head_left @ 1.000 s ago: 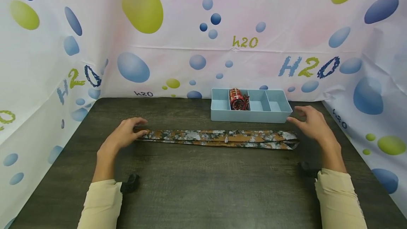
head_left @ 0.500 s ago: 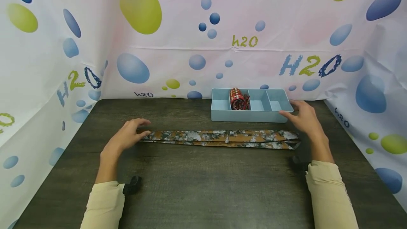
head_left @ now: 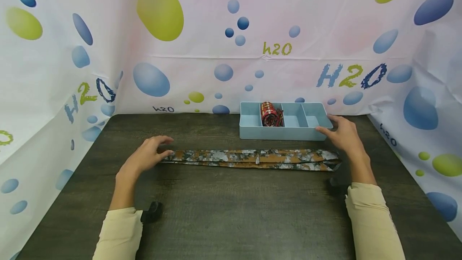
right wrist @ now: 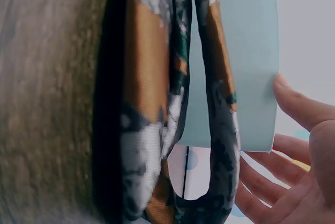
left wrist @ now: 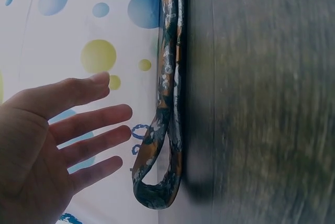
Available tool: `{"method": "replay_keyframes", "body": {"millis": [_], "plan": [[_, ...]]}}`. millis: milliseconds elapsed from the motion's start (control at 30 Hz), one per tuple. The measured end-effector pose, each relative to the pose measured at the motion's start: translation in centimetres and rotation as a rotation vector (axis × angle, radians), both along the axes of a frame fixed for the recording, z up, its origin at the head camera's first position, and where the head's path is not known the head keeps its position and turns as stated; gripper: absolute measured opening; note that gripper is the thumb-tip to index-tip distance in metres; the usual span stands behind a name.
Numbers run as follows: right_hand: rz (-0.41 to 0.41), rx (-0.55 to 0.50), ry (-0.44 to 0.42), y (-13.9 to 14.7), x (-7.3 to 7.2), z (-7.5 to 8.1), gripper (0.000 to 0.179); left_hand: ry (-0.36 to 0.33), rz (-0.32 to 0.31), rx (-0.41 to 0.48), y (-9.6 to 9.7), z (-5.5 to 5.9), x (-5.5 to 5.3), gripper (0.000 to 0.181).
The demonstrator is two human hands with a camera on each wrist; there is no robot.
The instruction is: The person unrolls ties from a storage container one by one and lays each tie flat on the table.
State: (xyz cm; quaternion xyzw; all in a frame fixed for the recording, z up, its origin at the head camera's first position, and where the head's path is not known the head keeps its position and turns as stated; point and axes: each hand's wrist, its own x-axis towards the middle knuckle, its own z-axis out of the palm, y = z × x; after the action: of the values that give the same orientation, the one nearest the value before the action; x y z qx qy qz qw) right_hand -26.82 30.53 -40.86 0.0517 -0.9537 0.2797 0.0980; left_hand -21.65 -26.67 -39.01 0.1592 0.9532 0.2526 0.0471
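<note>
A folded necktie [head_left: 231,158], brown with grey and dark-green floral print, lies lengthwise across the table. My left hand [head_left: 146,153] hovers at its left end; the left wrist view shows the fingers extended, apart from the necktie's looped end [left wrist: 157,192]. Behind the necktie's right part stands a light-blue divided box [head_left: 281,133]. My right hand [head_left: 344,133] grips the box's right end, thumb on the front rim and fingers round the side. In the right wrist view the thumb [right wrist: 301,101] meets the box edge, while the necktie's loop [right wrist: 225,130] hides part of the box.
A rolled red plaid cloth [head_left: 269,114] sits in the box's second compartment from the left. The dark wooden table [head_left: 238,212] extends toward me. A white printed backdrop [head_left: 202,43] encloses the table's back and sides.
My right hand has moved left and slightly away from me onto the box's right end. My left hand has shifted slightly right. The necktie and box look unmoved.
</note>
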Motion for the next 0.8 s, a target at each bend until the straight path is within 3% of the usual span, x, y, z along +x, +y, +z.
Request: {"method": "replay_keyframes", "body": {"millis": [300, 633, 800], "plan": [[-0.026, -0.042, -0.018, -0.2, 0.1, -0.1, 0.075, 0.006, -0.028, 0.009, 1.5, 0.1, -0.3, 0.043], [-0.068, -0.092, -0.069, -0.3, 0.0, -0.1, 0.076, -0.007, -0.077, 0.021, 4.6, 0.3, -1.1, 0.044], [-0.084, -0.114, -0.088, -0.4, 0.0, 0.0, 0.078, 0.022, -0.122, 0.008, 6.2, 0.6, -1.8, 0.044]]}}
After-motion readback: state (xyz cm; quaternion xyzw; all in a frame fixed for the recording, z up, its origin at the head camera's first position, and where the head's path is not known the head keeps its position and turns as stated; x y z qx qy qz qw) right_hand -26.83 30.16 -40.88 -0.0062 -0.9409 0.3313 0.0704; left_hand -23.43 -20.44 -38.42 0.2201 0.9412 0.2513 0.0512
